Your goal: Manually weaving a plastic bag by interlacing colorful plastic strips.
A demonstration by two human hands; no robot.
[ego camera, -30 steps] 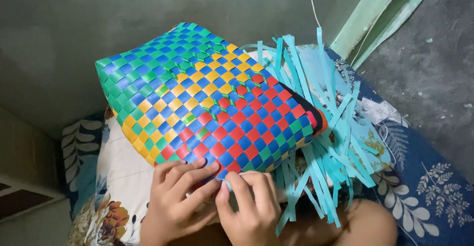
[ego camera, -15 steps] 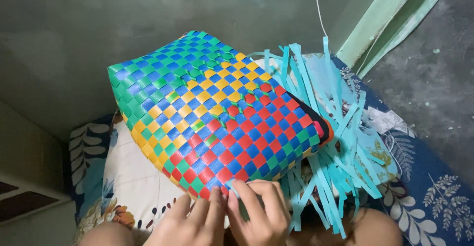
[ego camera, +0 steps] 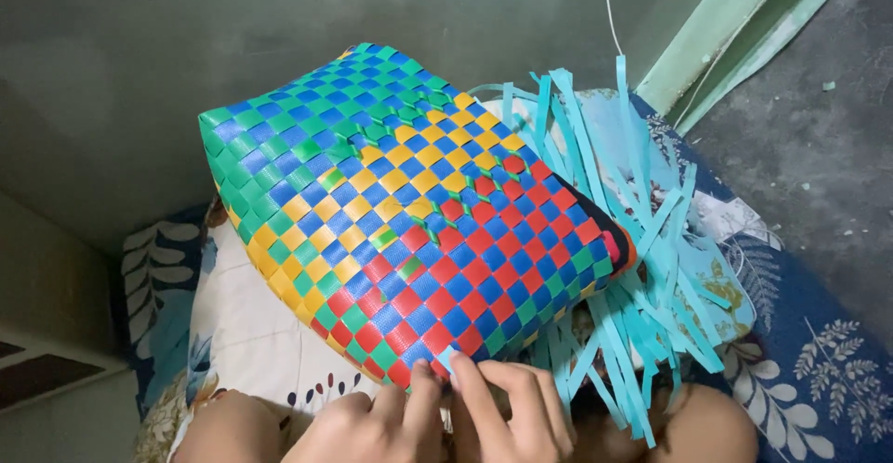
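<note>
A woven basket [ego camera: 400, 212] of green, blue, yellow and red plastic strips lies tilted on my lap, bottom side toward me. Several loose light-blue strip ends [ego camera: 633, 268] fan out from its open rim on the right. My left hand [ego camera: 372, 421] and my right hand [ego camera: 507, 407] meet at the basket's near red-and-blue edge. The fingertips of both pinch a short light-blue strip end [ego camera: 447, 359] that pokes out of the weave there.
A blue cloth with white leaf and flower print [ego camera: 809, 370] covers the seat under me. A grey-green wall [ego camera: 139, 63] stands behind the basket. A pale green frame [ego camera: 735, 35] and a rough grey floor [ego camera: 819, 147] lie at the right. My knees show at the bottom.
The basket has shifted up and right in view and my hands have slid down to the frame's bottom edge, staying at the basket's near edge.
</note>
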